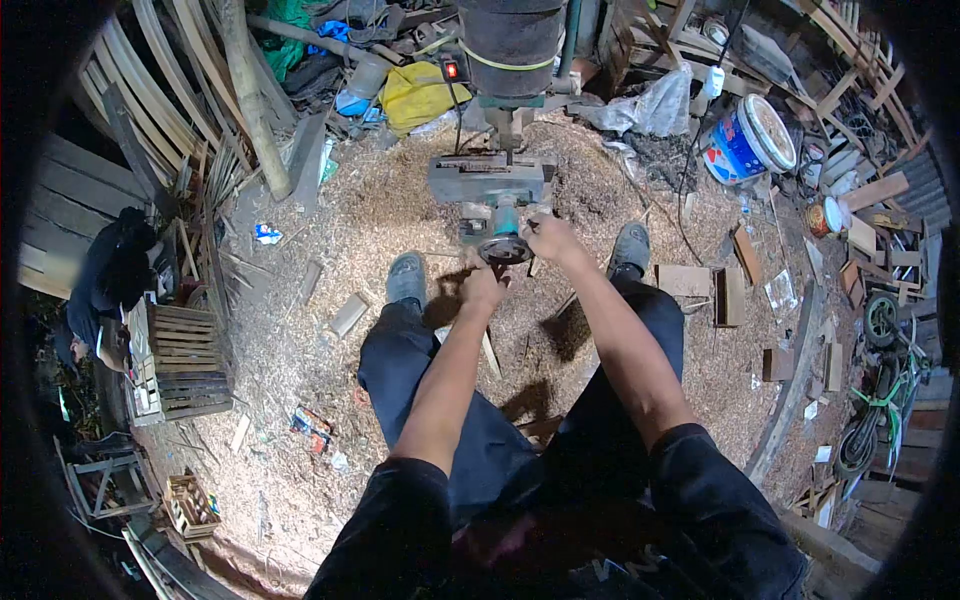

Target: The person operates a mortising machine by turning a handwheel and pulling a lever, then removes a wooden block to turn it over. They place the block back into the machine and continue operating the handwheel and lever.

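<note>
A machine with a dark motor housing (510, 55) stands in front of me, and a metal vise-like work table (487, 183) sits below its tool head. A round handwheel (505, 251) faces me at the front of that table. My left hand (484, 288) is closed at the wheel's lower left edge, its fingertips partly hidden. To the wheel's upper right, my right hand (552, 241) is closed round a small dark handle (530, 227) beside the table. Any workpiece clamped in the table is hard to make out.
Wood shavings (300, 360) cover the floor around my shoes, with wood blocks (349, 314) lying about. A blue and white bucket (745, 140) and a cable (690, 160) are at right. Another person (110, 270) is at left by a slatted crate (185, 360). A small bike (880, 400) stands far right.
</note>
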`<state>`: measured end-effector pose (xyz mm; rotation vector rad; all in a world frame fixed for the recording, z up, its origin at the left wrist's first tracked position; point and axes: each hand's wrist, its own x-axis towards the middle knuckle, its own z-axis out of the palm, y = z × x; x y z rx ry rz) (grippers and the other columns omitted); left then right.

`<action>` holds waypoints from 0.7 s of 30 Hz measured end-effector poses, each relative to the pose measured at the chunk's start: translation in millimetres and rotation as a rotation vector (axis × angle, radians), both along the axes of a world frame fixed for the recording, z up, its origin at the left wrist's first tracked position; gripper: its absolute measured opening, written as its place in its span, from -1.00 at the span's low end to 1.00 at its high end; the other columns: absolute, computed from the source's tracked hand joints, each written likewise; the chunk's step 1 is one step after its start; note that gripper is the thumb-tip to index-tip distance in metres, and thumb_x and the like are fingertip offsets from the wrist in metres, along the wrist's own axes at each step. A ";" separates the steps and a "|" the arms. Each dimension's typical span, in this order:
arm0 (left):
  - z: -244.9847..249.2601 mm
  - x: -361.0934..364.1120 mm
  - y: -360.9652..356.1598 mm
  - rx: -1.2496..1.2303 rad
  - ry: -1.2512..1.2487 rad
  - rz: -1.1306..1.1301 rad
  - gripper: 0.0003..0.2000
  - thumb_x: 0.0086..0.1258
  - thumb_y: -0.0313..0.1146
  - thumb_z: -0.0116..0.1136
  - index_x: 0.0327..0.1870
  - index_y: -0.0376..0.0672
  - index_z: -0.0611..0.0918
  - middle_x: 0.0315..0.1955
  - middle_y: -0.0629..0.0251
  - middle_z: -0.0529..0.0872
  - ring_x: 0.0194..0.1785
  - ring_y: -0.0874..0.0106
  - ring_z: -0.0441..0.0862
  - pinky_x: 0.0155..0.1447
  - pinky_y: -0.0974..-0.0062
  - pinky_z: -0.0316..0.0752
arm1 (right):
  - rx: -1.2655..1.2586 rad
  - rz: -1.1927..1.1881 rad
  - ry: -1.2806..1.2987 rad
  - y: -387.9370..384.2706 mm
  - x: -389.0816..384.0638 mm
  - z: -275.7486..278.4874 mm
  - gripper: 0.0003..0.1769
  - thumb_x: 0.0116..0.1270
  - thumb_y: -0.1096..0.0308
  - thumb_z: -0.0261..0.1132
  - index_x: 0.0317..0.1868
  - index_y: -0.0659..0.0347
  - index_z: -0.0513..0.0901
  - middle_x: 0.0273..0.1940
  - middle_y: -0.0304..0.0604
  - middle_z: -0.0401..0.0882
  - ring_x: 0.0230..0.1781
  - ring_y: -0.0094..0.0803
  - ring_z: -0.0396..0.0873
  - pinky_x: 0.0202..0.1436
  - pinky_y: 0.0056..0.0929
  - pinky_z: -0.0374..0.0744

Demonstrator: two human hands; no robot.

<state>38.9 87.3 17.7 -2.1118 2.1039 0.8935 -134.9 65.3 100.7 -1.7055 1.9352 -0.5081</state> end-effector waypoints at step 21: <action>5.0 32.6 -1.8 0.150 0.061 -0.130 -0.51 0.54 -0.13 -0.21 0.41 -0.12 0.19 0.20 -0.14 0.50 0.24 -0.07 0.49 0.29 0.01 0.36 | -0.012 0.142 -0.008 8.3 -3.6 -8.9 -0.49 0.26 0.01 0.28 -0.04 0.32 0.64 -0.10 0.34 0.61 -0.02 0.18 0.58 0.10 -0.07 0.54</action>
